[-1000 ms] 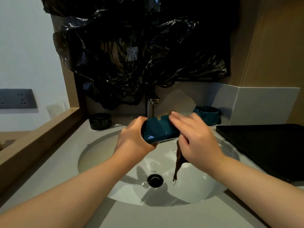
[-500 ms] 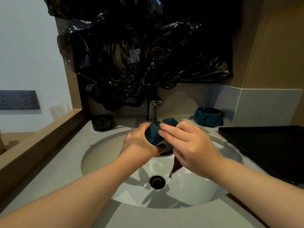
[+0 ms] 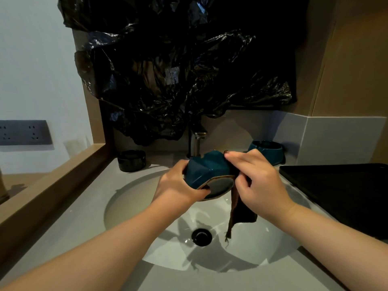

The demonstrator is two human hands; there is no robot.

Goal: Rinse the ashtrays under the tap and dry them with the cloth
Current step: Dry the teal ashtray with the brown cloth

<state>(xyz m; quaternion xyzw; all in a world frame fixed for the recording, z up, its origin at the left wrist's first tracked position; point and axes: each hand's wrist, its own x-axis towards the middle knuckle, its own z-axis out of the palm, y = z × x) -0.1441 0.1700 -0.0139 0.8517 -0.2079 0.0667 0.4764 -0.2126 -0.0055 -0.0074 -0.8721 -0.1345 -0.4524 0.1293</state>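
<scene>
Ashtray (image 3: 205, 169) now tipped base-forward, cloth (image 3: 241, 211) partly hidden behind right hand (image 3: 260, 185)

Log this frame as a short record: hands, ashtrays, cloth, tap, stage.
left hand: grips the held ashtray, teal, tipped on its side over the sink
right hand: presses the cloth against it; the cloth's end hangs over the basin
tap: no water visible
waiting: teal ashtray back right, black ashtray back left, both on the counter
stage: drying, apparently
</scene>
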